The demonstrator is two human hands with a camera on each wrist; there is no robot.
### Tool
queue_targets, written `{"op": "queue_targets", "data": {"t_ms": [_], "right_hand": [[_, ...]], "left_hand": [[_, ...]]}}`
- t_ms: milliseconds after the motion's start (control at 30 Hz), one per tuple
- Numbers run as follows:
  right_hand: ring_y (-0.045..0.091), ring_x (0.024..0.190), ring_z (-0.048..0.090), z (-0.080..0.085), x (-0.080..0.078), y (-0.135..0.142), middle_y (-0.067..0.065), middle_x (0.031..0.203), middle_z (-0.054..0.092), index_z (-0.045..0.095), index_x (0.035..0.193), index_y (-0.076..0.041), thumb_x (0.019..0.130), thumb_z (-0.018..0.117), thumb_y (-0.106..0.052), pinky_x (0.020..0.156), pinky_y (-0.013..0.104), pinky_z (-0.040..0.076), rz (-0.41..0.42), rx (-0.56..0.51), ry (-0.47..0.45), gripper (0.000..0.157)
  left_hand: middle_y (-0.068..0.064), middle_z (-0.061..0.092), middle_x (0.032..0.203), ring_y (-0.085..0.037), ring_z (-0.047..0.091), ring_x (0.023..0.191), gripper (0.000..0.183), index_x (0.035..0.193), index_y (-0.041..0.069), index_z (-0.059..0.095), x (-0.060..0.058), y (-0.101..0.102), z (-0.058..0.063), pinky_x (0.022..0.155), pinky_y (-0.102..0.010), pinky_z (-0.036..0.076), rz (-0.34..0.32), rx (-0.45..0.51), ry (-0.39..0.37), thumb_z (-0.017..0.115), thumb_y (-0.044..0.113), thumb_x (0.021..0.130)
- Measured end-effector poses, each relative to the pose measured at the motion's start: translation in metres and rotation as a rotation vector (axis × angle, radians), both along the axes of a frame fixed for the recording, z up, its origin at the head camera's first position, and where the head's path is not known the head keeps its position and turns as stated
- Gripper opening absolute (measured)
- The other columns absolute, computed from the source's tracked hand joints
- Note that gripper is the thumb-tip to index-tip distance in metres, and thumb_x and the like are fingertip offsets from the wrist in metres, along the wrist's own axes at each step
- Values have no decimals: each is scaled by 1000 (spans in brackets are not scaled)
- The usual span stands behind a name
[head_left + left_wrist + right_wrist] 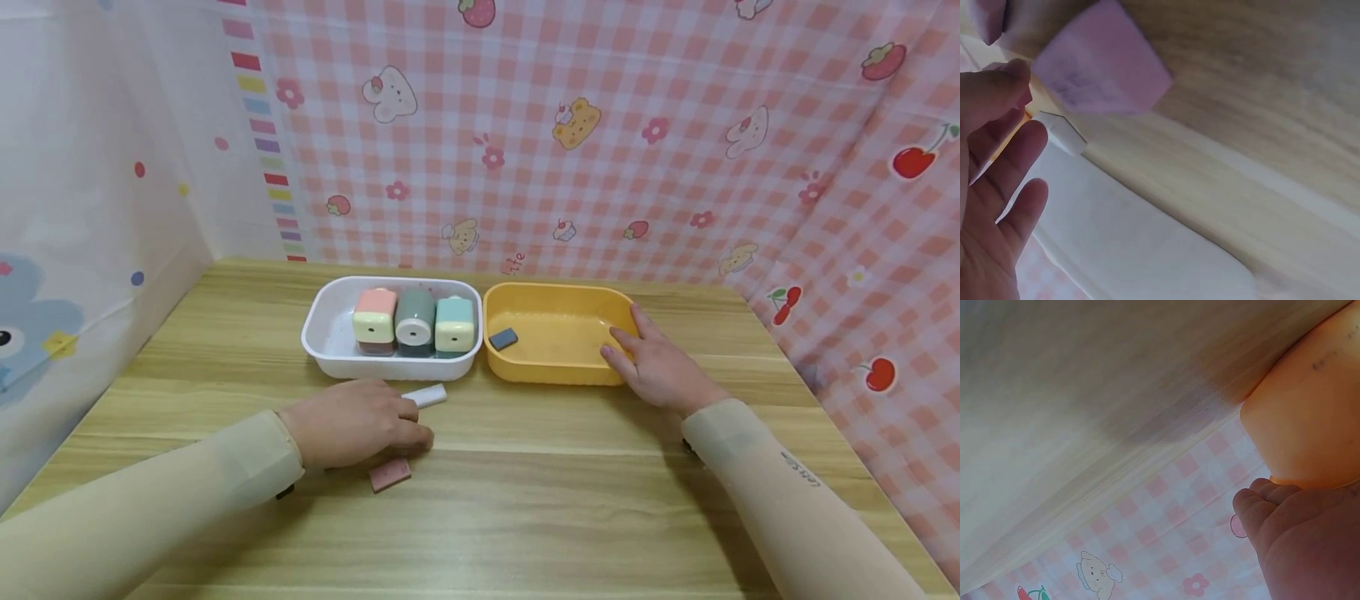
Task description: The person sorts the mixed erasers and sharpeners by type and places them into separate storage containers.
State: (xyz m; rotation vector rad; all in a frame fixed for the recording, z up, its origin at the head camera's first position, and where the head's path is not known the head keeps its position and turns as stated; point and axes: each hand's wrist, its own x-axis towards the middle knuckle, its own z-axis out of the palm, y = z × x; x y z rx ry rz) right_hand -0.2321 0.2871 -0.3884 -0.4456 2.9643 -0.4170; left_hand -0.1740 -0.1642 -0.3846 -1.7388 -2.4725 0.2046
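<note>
In the head view my left hand (352, 421) is low over the table, palm down. Its thumb and forefinger pinch a small reddish eraser (1026, 97), mostly hidden by the thumb; the other fingers are loosely spread. A white eraser (426, 397) lies just beyond its knuckles, and a pink eraser (390, 476) on the near side. My right hand (667, 371) grips the right end of a yellow basket (555, 373), some fingertips inside the rim and others along the outer wall. A grey-blue eraser (503, 338) lies inside at the left.
Left of the yellow basket and close against it stands a white basket (322, 354). It holds a pink-and-cream pencil sharpener (375, 317), a dark green one (416, 312) and a teal-and-cream one (454, 325). A checked cloth (525, 192) hangs behind the wooden table (525, 517).
</note>
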Motion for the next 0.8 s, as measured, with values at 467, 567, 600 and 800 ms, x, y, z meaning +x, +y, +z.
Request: {"op": "queue_targets", "data": {"t_ms": [467, 567, 600, 800], "right_hand": [[52, 161, 5, 0, -3, 0, 27, 175, -8, 34, 162, 1, 111, 28, -62, 128, 68, 16, 0, 6, -1, 82], [52, 161, 5, 0, -2, -1, 27, 175, -9, 34, 162, 2, 111, 28, -61, 128, 68, 17, -2, 5, -6, 81], [53, 160, 5, 0, -1, -1, 27, 175, -9, 34, 162, 2, 111, 28, -61, 128, 68, 17, -2, 4, -8, 81], [53, 160, 6, -1, 0, -1, 28, 174, -8, 35, 161, 3, 111, 28, -62, 128, 68, 17, -1, 4, -3, 83]], "left_hand": [[2, 67, 139, -18, 67, 118, 39, 139, 21, 65, -4, 16, 21, 101, -38, 56, 12, 80, 258, 69, 13, 100], [2, 66, 142, -18, 66, 115, 43, 140, 19, 65, -6, 21, 26, 101, -37, 55, -20, 105, 331, 73, 13, 98], [2, 66, 142, -19, 66, 115, 44, 140, 18, 65, -8, 22, 27, 101, -37, 55, -28, 114, 355, 74, 12, 97], [-2, 66, 145, -20, 68, 119, 44, 141, 15, 66, -18, 35, 33, 98, -37, 57, -41, 170, 439, 74, 11, 98]]}}
